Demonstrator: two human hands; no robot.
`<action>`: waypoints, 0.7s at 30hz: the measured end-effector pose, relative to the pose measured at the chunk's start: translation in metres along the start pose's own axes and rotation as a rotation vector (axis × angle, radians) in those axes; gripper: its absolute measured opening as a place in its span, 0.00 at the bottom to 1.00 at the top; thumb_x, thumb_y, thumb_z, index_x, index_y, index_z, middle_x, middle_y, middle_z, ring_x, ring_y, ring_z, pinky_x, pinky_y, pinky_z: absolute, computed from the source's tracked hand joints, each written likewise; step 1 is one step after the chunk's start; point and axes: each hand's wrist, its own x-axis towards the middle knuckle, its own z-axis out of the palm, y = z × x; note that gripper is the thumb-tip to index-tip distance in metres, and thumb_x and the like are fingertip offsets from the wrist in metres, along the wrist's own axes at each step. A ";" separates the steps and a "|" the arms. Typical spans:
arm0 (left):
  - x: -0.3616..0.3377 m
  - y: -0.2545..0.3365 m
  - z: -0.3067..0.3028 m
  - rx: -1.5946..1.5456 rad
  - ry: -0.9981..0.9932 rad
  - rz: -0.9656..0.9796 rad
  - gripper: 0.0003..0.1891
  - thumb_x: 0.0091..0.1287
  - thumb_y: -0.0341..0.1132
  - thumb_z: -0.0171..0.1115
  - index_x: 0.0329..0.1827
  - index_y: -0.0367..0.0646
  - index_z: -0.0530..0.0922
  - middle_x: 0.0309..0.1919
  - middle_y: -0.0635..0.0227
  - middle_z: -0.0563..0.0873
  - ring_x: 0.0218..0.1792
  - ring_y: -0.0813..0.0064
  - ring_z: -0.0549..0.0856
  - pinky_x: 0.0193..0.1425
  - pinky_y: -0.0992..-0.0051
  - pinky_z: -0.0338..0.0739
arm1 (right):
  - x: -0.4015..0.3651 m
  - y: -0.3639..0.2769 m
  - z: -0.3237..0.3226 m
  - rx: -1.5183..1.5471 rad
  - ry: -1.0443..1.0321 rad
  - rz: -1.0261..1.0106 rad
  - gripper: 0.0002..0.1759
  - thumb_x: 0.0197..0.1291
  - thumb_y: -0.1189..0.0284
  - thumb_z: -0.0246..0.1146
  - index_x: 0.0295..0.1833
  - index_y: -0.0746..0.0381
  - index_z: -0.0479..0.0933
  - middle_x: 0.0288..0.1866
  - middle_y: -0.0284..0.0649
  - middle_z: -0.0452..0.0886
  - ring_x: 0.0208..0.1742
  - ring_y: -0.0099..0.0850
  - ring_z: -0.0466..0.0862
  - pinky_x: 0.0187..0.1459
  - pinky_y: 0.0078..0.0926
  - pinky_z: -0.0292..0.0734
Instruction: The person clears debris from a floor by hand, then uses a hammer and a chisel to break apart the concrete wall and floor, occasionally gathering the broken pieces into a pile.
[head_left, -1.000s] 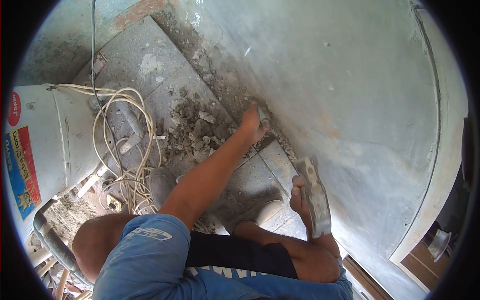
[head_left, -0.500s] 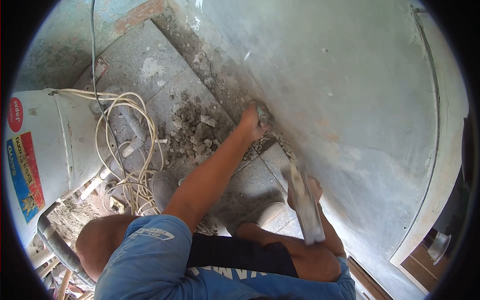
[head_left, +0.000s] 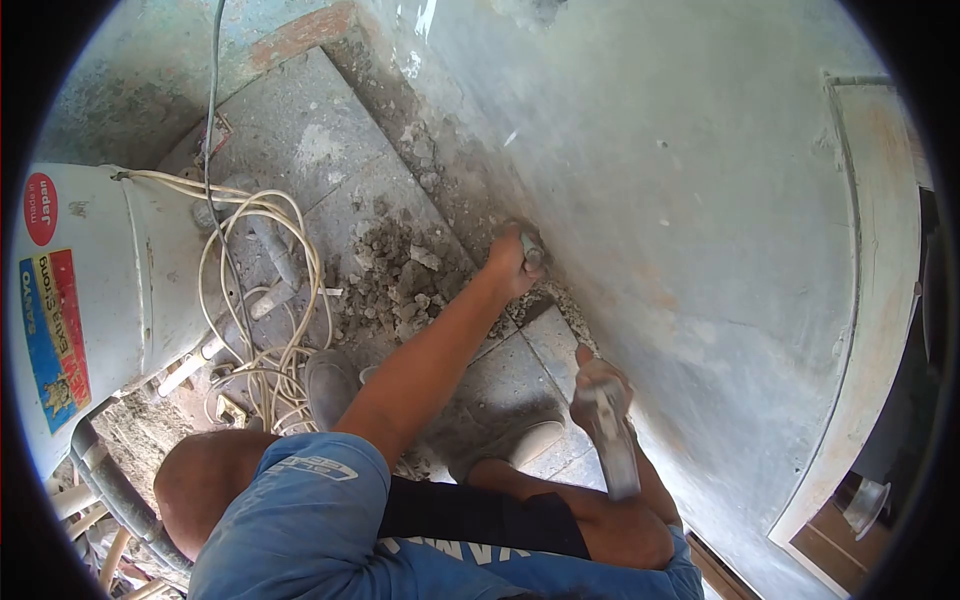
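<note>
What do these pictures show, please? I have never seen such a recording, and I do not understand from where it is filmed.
There is no machine here: one person works with two bare hands, and a camera worn on the head looks down past the blue sleeve. The left hand grips a short tool close to the wall. The right hand holds a longer tool, too blurred to name surely. On the tiled floor lie broken rubble and a tangled pale cable.

The rod [head_left: 533, 258] looks dull, the rubble [head_left: 392, 275] rough, the wall [head_left: 700, 220] smooth.
</note>
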 end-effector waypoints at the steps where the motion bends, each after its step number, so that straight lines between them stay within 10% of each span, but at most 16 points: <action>1: 0.002 -0.001 0.000 -0.012 -0.001 -0.005 0.18 0.74 0.46 0.37 0.32 0.45 0.69 0.19 0.67 0.70 0.12 0.76 0.66 0.15 0.75 0.56 | -0.004 0.012 0.004 -0.003 -0.001 -0.003 0.07 0.53 0.74 0.61 0.37 0.63 0.73 0.24 0.50 0.77 0.26 0.51 0.79 0.31 0.42 0.75; 3: -0.021 0.002 0.031 0.019 0.112 -0.012 0.17 0.74 0.45 0.36 0.33 0.46 0.68 0.18 0.68 0.70 0.12 0.76 0.66 0.15 0.75 0.58 | 0.010 0.023 0.011 -0.612 -0.381 0.781 0.06 0.56 0.72 0.59 0.38 0.63 0.74 0.26 0.51 0.78 0.28 0.51 0.80 0.32 0.42 0.76; 5: -0.016 0.012 0.037 0.058 0.230 0.007 0.17 0.74 0.45 0.35 0.33 0.47 0.68 0.16 0.69 0.70 0.11 0.76 0.67 0.14 0.75 0.60 | 0.024 0.010 0.008 -0.617 -0.415 0.743 0.08 0.57 0.70 0.58 0.38 0.64 0.74 0.27 0.52 0.79 0.30 0.50 0.81 0.31 0.42 0.76; 7: 0.001 0.001 0.008 0.057 0.165 0.004 0.16 0.74 0.43 0.34 0.32 0.47 0.68 0.16 0.68 0.70 0.11 0.75 0.66 0.14 0.76 0.57 | 0.024 -0.019 0.005 -0.703 -0.322 0.112 0.17 0.62 0.61 0.59 0.34 0.67 0.77 0.27 0.52 0.80 0.26 0.49 0.81 0.35 0.39 0.77; 9: 0.001 -0.001 -0.002 0.056 0.068 0.007 0.16 0.74 0.42 0.34 0.32 0.47 0.68 0.17 0.68 0.70 0.12 0.74 0.68 0.15 0.75 0.60 | 0.015 -0.035 -0.004 -0.613 -0.237 0.400 0.15 0.61 0.63 0.59 0.35 0.67 0.78 0.27 0.50 0.81 0.25 0.41 0.81 0.35 0.37 0.77; 13: 0.006 0.000 -0.007 0.024 -0.096 0.011 0.16 0.74 0.42 0.34 0.32 0.47 0.68 0.19 0.68 0.71 0.15 0.73 0.70 0.15 0.74 0.62 | 0.016 -0.011 0.007 -0.035 -0.033 0.190 0.14 0.62 0.65 0.58 0.33 0.67 0.75 0.23 0.49 0.78 0.21 0.38 0.77 0.36 0.36 0.77; 15: -0.002 -0.004 0.011 0.045 0.029 0.022 0.15 0.74 0.44 0.37 0.34 0.46 0.68 0.18 0.68 0.71 0.13 0.74 0.69 0.15 0.74 0.59 | 0.011 0.028 0.014 -0.556 -0.369 0.806 0.15 0.63 0.64 0.57 0.33 0.67 0.74 0.21 0.49 0.76 0.22 0.40 0.77 0.34 0.35 0.75; 21: 0.005 0.000 -0.007 -0.009 0.002 0.013 0.17 0.74 0.43 0.34 0.31 0.47 0.68 0.18 0.68 0.71 0.13 0.76 0.68 0.16 0.76 0.62 | 0.023 -0.037 0.001 -0.707 -0.306 0.198 0.11 0.62 0.69 0.59 0.32 0.67 0.74 0.26 0.43 0.79 0.25 0.41 0.77 0.38 0.36 0.75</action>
